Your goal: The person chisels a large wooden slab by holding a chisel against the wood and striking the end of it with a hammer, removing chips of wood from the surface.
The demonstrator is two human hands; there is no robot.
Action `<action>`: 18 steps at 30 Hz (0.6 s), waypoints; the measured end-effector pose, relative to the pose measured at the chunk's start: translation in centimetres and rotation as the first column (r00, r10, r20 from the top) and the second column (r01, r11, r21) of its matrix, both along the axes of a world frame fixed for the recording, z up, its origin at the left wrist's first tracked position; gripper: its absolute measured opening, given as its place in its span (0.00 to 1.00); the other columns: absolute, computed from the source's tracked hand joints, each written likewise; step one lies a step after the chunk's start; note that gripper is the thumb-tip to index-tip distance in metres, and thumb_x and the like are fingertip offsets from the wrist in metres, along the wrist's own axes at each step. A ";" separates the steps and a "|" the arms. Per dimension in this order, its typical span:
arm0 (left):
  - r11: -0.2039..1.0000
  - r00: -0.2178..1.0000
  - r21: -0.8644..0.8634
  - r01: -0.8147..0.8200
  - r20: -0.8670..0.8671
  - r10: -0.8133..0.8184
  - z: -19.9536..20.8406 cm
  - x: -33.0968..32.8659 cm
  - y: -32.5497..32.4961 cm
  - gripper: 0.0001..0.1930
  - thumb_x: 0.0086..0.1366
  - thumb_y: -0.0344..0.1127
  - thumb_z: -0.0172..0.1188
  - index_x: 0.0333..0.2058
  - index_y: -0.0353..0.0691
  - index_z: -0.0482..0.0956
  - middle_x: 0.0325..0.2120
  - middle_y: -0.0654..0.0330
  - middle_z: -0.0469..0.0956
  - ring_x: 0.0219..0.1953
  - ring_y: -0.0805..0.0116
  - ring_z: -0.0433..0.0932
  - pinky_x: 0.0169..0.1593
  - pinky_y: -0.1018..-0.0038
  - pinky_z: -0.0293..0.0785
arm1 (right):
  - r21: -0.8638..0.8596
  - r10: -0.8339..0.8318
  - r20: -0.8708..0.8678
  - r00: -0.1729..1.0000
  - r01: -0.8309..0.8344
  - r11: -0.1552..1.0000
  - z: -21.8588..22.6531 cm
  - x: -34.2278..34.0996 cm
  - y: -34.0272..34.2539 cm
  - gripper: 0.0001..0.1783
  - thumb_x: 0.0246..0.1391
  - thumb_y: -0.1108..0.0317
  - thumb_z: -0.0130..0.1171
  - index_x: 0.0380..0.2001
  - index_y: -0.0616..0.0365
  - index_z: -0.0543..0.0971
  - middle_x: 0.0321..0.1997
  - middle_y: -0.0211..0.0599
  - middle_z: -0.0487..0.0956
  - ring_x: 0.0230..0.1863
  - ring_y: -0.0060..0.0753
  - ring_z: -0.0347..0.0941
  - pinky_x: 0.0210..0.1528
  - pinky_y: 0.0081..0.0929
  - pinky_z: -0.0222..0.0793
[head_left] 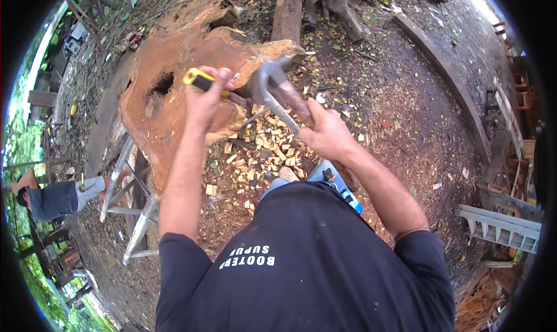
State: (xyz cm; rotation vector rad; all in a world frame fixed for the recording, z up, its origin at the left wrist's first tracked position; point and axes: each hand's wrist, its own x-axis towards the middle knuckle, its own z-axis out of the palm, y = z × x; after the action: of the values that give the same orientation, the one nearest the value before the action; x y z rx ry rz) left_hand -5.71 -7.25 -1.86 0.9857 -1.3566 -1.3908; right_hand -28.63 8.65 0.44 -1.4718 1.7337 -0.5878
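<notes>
My left hand (204,104) is closed around the yellow-and-black handle of a chisel (201,80). Its blade points right, toward the cut edge of a large reddish-brown wood slab (191,50); whether the tip touches the wood is unclear. My right hand (328,129) grips the brown handle of a hammer (274,71), whose grey metal head is raised to the right of the chisel and smeared by motion. A dark hollow (162,83) opens in the slab, left of my left hand.
Pale wood chips (275,143) cover the ground below the slab's edge. Metal supports (119,172) stand at the slab's lower left. Logs (287,13) lie ahead, a long beam (447,71) and a ladder (502,226) to the right. Another person (55,198) is at the far left.
</notes>
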 end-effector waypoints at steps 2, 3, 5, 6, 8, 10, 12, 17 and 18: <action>0.998 0.997 -0.054 -0.023 -0.075 0.019 2.1 1.7 0.7 0.07 0.68 0.34 0.62 0.31 0.43 0.74 0.20 0.65 0.75 0.25 0.72 0.77 0.46 0.62 0.80 | 0.057 -0.108 0.003 0.994 0.108 0.993 -2.1 -1.7 1.7 0.21 0.48 0.64 0.55 0.43 0.67 0.71 0.32 0.63 0.80 0.35 0.59 0.80 0.42 0.50 0.75; 0.998 0.997 -0.065 -0.002 -0.072 -0.002 2.4 2.9 1.2 0.09 0.66 0.35 0.65 0.31 0.43 0.73 0.20 0.67 0.75 0.24 0.74 0.76 0.38 0.69 0.78 | 0.061 -0.105 0.008 0.994 0.104 0.993 -3.6 -2.5 2.6 0.21 0.48 0.64 0.55 0.43 0.67 0.71 0.32 0.63 0.80 0.35 0.59 0.80 0.42 0.50 0.75; 0.998 0.996 -0.056 -0.012 0.087 0.017 2.8 4.9 3.3 0.11 0.64 0.37 0.68 0.30 0.44 0.72 0.20 0.68 0.74 0.23 0.77 0.75 0.28 0.76 0.73 | 0.273 -0.166 -0.092 0.982 0.185 0.944 -6.2 -4.1 4.8 0.23 0.49 0.63 0.55 0.45 0.68 0.72 0.33 0.61 0.80 0.35 0.56 0.81 0.42 0.48 0.75; 0.998 0.969 -0.039 -0.047 0.241 0.056 2.9 5.7 4.7 0.12 0.63 0.38 0.69 0.29 0.45 0.72 0.20 0.69 0.73 0.23 0.78 0.74 0.26 0.77 0.71 | 0.354 -0.197 -0.071 0.978 0.209 0.912 -7.1 -4.7 5.8 0.23 0.49 0.63 0.56 0.45 0.68 0.72 0.32 0.60 0.80 0.35 0.54 0.81 0.42 0.47 0.75; 0.999 0.884 0.044 0.009 0.467 -0.028 1.0 6.1 7.3 0.14 0.61 0.41 0.70 0.29 0.42 0.75 0.22 0.68 0.75 0.24 0.75 0.74 0.29 0.76 0.72 | 0.437 -0.261 -0.090 0.961 0.273 0.857 -10.2 -6.2 9.0 0.23 0.49 0.61 0.56 0.44 0.69 0.74 0.31 0.57 0.81 0.33 0.50 0.81 0.40 0.44 0.76; 0.988 0.658 -0.066 0.136 0.752 -0.040 -2.0 6.2 9.9 0.14 0.59 0.42 0.71 0.32 0.40 0.77 0.23 0.62 0.77 0.26 0.70 0.75 0.32 0.71 0.73 | 0.439 -0.272 -0.115 0.955 0.294 0.849 -12.8 -6.8 11.8 0.23 0.49 0.61 0.56 0.43 0.69 0.74 0.29 0.55 0.81 0.31 0.47 0.81 0.39 0.43 0.76; 0.980 0.501 0.041 0.197 0.855 -0.137 -4.6 5.8 12.2 0.13 0.58 0.41 0.70 0.34 0.41 0.77 0.29 0.57 0.80 0.33 0.65 0.80 0.38 0.65 0.77 | 0.515 -0.340 -0.124 0.932 0.354 0.781 -13.8 -6.9 13.5 0.22 0.49 0.61 0.57 0.41 0.69 0.75 0.28 0.52 0.81 0.27 0.45 0.80 0.37 0.41 0.76; 0.897 0.398 0.080 0.434 0.877 -0.271 -7.0 2.8 14.4 0.19 0.60 0.39 0.60 0.48 0.41 0.71 0.43 0.52 0.78 0.42 0.57 0.79 0.51 0.59 0.75 | 0.553 -0.438 -0.014 0.899 0.372 0.746 -15.5 -6.6 15.1 0.21 0.49 0.62 0.57 0.43 0.68 0.75 0.26 0.46 0.80 0.21 0.36 0.78 0.30 0.36 0.75; 0.900 0.398 0.081 0.429 0.877 -0.269 -7.6 1.9 14.1 0.19 0.60 0.39 0.60 0.48 0.41 0.71 0.43 0.52 0.78 0.42 0.57 0.79 0.51 0.59 0.75 | 0.578 -0.487 0.039 0.872 0.378 0.723 -15.7 -6.6 15.0 0.22 0.49 0.63 0.57 0.43 0.68 0.75 0.25 0.45 0.80 0.20 0.33 0.77 0.27 0.35 0.75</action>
State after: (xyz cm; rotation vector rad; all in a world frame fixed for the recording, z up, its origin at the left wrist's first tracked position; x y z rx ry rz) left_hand -3.80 6.84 -9.49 1.4550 -2.5547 -0.9970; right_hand -35.25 23.64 -15.29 -0.5743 1.8933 -0.3854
